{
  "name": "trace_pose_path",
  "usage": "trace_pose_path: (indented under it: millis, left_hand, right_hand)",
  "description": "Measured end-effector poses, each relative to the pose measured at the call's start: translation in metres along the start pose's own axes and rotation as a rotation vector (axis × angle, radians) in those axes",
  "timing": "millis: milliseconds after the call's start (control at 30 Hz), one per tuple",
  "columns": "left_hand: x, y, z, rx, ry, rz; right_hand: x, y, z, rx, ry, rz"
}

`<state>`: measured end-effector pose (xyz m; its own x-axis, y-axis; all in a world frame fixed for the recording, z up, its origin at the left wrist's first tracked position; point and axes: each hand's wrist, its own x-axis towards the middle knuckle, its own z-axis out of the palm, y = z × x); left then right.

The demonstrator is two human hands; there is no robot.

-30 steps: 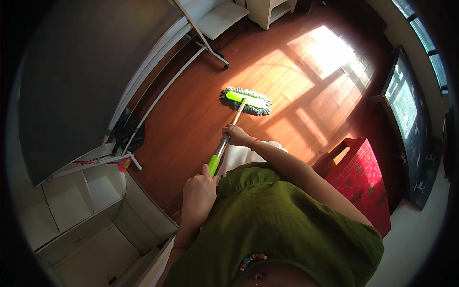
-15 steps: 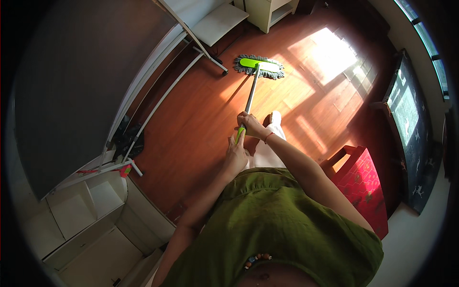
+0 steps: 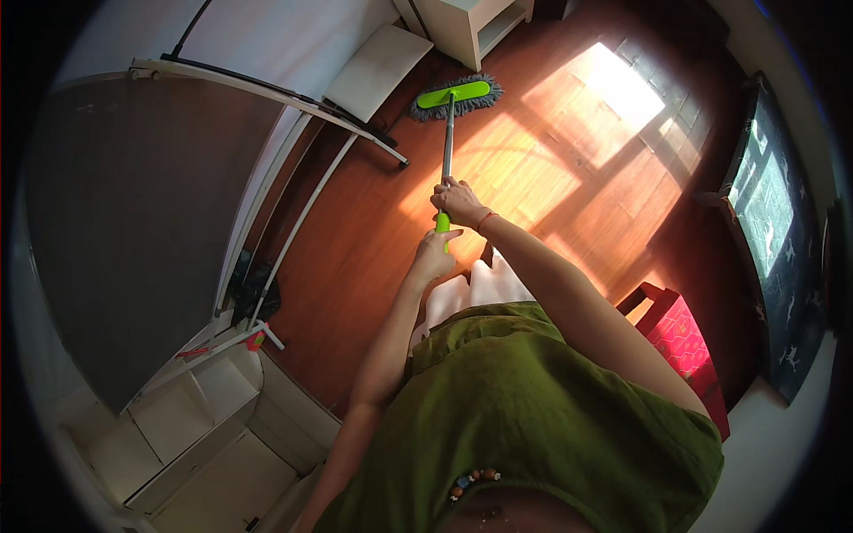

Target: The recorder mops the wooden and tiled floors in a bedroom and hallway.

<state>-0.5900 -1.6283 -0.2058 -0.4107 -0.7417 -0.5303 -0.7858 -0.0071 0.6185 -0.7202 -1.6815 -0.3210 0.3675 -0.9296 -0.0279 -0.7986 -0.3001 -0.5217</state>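
Sunlit floor [image 3: 355,240] is stretching ahead; wheeled board [image 3: 160,213] is flanking left. Left hand [image 3: 434,258] is wrapping green grip [image 3: 442,222]; mop head [image 3: 458,94] is showing near white cabinet [image 3: 449,27]; right hand [image 3: 459,204] is clasping shaft [image 3: 448,151]. Risk: leftward swing possibly snagging board foot [image 3: 391,155].

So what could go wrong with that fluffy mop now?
The mop head is close to the white cabinet, so it might bump into it. The white foot of the stand is nearby too; a sideways swing could knock or snag on it. And the sunny patch on the floor is so bright that bits of dirt there might be hard to see.
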Motion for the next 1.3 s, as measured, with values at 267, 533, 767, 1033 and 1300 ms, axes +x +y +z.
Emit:
trace_pose_path:
  millis: [267,533,767,1033,1300]
  left_hand:
    - [-0.042,0.068,-0.035,0.132,-0.277,0.054]
    - [0.028,0.116,-0.070,0.089,-0.339,0.184]
    - [0.130,0.147,-0.055,-0.254,-0.232,0.214]
    - [0.256,0.193,-0.076,-0.009,-0.136,0.408]
    - [0.378,0.241,-0.107,0.099,-0.021,0.432]
  right_hand:
    - [-0.040,-0.006,-0.047,0.128,0.034,-0.215]
    - [-0.023,0.052,-0.082,0.205,0.158,-0.029]
    - [0.017,0.157,-0.111,0.139,0.179,0.046]
    - [0.087,0.261,-0.162,0.106,0.137,0.154]
    - [0.160,0.353,-0.207,-0.001,0.093,0.249]
